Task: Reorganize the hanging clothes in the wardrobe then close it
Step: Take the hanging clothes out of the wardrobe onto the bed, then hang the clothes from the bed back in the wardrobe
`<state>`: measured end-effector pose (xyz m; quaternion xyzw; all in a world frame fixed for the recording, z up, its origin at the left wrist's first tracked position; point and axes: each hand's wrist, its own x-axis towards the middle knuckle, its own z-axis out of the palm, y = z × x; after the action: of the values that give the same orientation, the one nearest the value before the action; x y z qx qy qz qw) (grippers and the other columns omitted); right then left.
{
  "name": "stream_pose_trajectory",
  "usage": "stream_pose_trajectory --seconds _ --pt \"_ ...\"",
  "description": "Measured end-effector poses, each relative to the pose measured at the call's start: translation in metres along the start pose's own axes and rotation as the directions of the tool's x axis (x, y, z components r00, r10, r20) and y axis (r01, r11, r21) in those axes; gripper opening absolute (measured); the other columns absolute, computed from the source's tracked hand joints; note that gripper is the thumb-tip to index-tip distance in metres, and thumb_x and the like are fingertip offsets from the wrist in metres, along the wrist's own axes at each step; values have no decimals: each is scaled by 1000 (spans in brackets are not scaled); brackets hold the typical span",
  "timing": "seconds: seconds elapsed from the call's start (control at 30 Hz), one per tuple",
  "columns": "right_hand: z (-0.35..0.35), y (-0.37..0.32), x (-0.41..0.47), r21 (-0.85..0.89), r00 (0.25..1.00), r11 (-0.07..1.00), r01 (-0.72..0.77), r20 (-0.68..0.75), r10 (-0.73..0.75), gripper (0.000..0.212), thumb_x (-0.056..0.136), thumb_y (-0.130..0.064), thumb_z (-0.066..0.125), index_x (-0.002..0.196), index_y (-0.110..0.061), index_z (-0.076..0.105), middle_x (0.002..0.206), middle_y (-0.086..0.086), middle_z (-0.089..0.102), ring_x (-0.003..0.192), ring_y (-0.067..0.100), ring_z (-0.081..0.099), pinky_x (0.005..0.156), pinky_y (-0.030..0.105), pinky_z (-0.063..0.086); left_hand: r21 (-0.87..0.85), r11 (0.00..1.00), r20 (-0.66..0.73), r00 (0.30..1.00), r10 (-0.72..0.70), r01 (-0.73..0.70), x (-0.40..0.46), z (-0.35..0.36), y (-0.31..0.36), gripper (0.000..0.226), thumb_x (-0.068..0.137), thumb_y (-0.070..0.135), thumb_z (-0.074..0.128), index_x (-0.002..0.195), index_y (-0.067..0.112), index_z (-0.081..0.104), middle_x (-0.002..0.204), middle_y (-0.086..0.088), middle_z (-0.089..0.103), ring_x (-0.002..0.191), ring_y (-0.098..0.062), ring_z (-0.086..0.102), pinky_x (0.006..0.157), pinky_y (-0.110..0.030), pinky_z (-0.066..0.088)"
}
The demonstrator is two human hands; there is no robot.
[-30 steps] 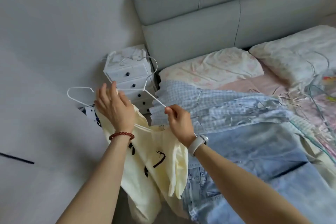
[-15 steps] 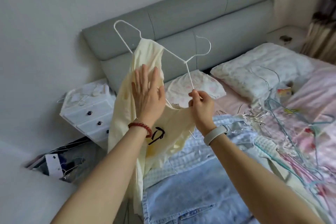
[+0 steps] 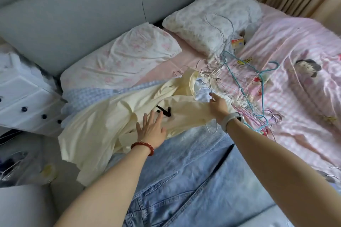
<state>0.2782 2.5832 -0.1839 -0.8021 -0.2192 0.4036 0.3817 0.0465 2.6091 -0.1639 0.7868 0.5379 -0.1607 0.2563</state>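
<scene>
Now the cream garment point(image 3: 114, 121) is seen spread across the near-left part of the bed point(image 3: 184, 57), overhanging its left edge, with a black mark printed near its middle. The left hand point(image 3: 151, 129) is laid flat on it with fingers straight and spread, just below that mark; a red bead bracelet point(image 3: 143, 146) is worn at the wrist. The right hand point(image 3: 218, 105) is placed at the garment's right end, where a thin white wire hanger point(image 3: 210, 81) is pinched between its fingertips; a grey watch band point(image 3: 231, 119) is worn on that wrist. Part of the hanger is covered by the cloth, and a wire loop is seen poking out below the hand.

Just right of the garment, a tangled heap of wire hangers point(image 3: 247, 83), white, teal and pink, is crowded against the held hanger. Under the garment a blue checked cloth point(image 3: 86, 96) and soft faded denim point(image 3: 193, 171) are layered. Beyond it two crumpled floral pillows point(image 3: 129, 51) are propped against a padded grey headboard point(image 3: 73, 9). A pink checked quilt point(image 3: 295, 97) with a cartoon print is spread to the right, and a white drawer unit point(image 3: 24, 97) with dark knobs is set to the left.
</scene>
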Motion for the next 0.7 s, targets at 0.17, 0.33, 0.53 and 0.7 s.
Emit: stream_pose_trajectory --seconds 0.17,0.33,0.53,0.7 --pt "7 -30 15 -129 988 980 153 25 -151 48 97 -14 41 143 -13 29 127 11 54 105 29 57 81 27 48 9 1000 -86 996 -18 19 9 -15 -18 59 97 32 31 148 32 0 156 0 -10 143 -23 -11 114 -51 0" --pt "9 -18 10 -472 991 873 125 12 -135 58 97 -32 38 146 -11 14 149 16 27 133 36 31 107 45 29 82 997 -122 992 18 -8 0 -16 -24 58 98 34 29 148 33 -1 156 -1 -12 142 -23 -14 113 -54 -4" --pt "22 19 -62 -725 978 657 205 131 -160 53 98 -36 27 147 -20 10 155 8 8 142 30 5 113 51 12 162 986 -124 990 59 -39 -38 2 -29 58 98 35 26 147 31 -4 155 -2 -15 142 -24 -17 111 -56 -8" --pt "21 61 -153 -766 970 596 243 185 -159 52 99 -36 22 147 -24 7 156 6 3 143 26 -1 113 52 4 107 993 -168 983 76 -58 -106 30 -36 55 99 37 25 148 28 1 156 -1 -12 143 -22 -13 113 -53 -7"
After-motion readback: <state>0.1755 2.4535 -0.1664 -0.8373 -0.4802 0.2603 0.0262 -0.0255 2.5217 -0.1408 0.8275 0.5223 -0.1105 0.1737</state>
